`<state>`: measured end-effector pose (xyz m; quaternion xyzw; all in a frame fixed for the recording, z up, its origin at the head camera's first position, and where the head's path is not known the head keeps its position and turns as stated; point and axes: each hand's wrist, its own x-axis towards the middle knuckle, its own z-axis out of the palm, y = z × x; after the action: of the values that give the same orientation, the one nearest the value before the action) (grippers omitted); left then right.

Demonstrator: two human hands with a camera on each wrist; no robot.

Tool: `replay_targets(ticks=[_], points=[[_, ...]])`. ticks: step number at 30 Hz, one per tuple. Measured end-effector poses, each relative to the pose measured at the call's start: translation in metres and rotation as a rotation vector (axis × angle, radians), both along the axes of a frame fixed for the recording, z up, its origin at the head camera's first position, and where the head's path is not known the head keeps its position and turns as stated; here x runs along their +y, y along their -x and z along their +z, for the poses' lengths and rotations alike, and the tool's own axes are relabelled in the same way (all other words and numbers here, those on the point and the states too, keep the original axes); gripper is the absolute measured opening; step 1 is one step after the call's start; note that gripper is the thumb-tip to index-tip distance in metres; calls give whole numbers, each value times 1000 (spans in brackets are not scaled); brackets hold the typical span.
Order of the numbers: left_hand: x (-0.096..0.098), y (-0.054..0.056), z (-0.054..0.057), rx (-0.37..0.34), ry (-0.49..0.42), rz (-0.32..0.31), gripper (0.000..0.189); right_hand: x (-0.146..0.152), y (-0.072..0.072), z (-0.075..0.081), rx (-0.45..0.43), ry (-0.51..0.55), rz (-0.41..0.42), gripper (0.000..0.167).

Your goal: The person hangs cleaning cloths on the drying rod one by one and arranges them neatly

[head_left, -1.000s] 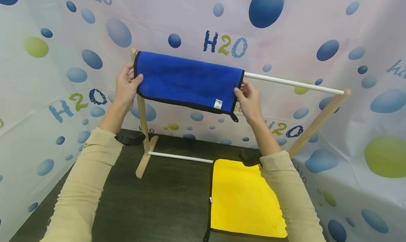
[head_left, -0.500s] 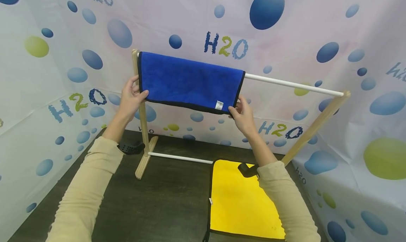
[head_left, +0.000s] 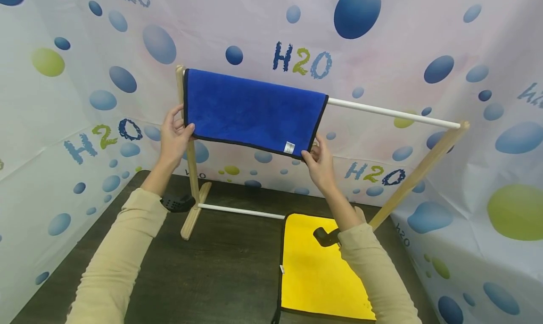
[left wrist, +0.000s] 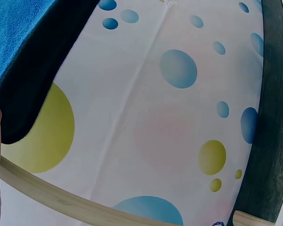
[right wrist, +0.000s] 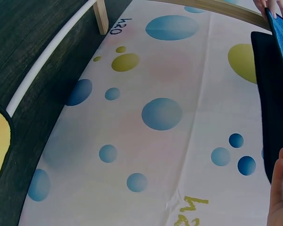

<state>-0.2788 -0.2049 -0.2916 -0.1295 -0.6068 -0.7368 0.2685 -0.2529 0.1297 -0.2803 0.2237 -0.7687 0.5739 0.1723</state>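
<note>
A blue towel (head_left: 254,112) with black edging and a small white tag hangs folded over the white top rod (head_left: 390,112) of a wooden rack, near its left end. My left hand (head_left: 173,140) pinches the towel's lower left corner, thumb in front. At the lower right corner, my right hand (head_left: 321,166) pinches the edge between thumb and fingers. In the right wrist view the blue front layer and a dark back layer (right wrist: 269,94) show as two flaps, with right-hand fingers (right wrist: 277,186) at the lower end.
A yellow towel (head_left: 314,272) with black edging lies flat on the dark tabletop (head_left: 203,277), over part of the white lower rod (head_left: 242,211). Wooden posts (head_left: 417,175) support the rack on each side. Behind stands a white bubble-print backdrop (head_left: 263,12).
Both hands have slid down the towel's side edges to its lower corners. The front lower edge hangs slightly lower, and the black loop at the right corner is now hidden.
</note>
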Motion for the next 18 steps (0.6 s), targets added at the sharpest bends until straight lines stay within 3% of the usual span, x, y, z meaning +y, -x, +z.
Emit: replay_targets(ticks=[8,14,18], points=[[4,1,-7,18,6,-4,49,10,16,-14,54,-5,-9,51],[4,1,-9,53,22,-7,49,8,-1,2,49,-44,-28,53],[4,2,-11,31,6,8,49,10,-3,5,23,-85,-54,54]])
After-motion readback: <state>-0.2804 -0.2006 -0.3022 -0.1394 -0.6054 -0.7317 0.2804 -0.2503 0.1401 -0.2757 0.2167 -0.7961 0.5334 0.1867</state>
